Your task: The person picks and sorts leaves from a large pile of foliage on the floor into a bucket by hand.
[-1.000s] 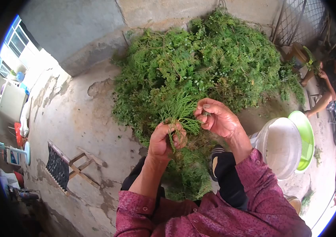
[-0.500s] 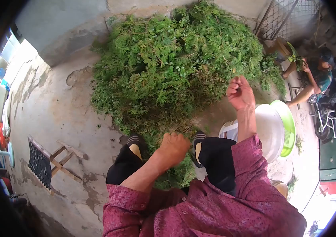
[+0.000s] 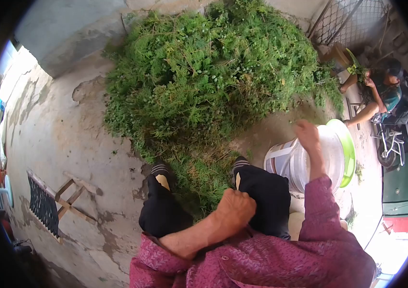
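My left hand is closed in a fist over my lap, close to my right knee. Anything inside its fingers is hidden. My right hand is raised in front of the white bucket, its fingers curled together and slightly blurred; what they may hold does not show. Beyond my feet lies a big heap of green leafy branches, with looser sprigs spreading between my shoes. A bright green plastic rim shows at the bucket's right side.
To the left a folding stool with a dark woven seat lies on the concrete floor. At the far right another person sits holding a leafy sprig. A wire mesh panel leans at the back.
My left hand has moved right, from above the sprigs to near my right knee. The right hand has come down and rightward, from the heap's edge to before the bucket.
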{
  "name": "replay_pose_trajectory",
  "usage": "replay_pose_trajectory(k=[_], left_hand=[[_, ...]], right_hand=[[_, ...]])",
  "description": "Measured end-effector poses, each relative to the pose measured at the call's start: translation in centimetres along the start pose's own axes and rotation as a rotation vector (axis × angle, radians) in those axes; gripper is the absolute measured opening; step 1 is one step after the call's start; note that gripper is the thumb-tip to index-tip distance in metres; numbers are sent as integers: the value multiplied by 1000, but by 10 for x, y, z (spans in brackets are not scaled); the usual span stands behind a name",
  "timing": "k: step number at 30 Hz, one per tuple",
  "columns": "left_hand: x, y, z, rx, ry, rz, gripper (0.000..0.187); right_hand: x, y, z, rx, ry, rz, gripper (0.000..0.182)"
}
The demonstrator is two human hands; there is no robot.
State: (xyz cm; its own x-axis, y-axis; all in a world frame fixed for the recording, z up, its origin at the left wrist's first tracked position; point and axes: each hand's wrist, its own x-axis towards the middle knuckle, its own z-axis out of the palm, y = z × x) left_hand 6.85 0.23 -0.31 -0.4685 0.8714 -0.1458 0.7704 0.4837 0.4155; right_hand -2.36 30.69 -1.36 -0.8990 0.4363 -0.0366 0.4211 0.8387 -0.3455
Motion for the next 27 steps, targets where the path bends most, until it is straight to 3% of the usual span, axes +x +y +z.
replay_pose_trajectory(k=[4,8,11,13,17,18,20,27], left_hand=[[0,0,-8,20,116,37,10],[-10,-11,-20,-54,169,-26,13],[-19,-21,-40,-66,65,-64,22],[-31,-34,-47,-27,273,-31,31],[-44,-54,-61,25,241,-126,33],[-44,-58,-61,50,217,-153,34],[-42,-61,-59,127,181,-219,32],[-35,-54,-60,36,135,-321,32]], right_hand=[[28,-76,80,-11,-203,-489,33],[60,-98,202,-109,-619,-638,31],[50,-102,259,-210,-692,-598,33],[48,-88,298,-148,-723,-585,33],[41,-52,359,-15,-720,-519,31],[37,-49,368,-5,-737,-507,31],[30,-62,366,-47,-703,-282,26],[27,-59,374,-250,-694,-354,19]])
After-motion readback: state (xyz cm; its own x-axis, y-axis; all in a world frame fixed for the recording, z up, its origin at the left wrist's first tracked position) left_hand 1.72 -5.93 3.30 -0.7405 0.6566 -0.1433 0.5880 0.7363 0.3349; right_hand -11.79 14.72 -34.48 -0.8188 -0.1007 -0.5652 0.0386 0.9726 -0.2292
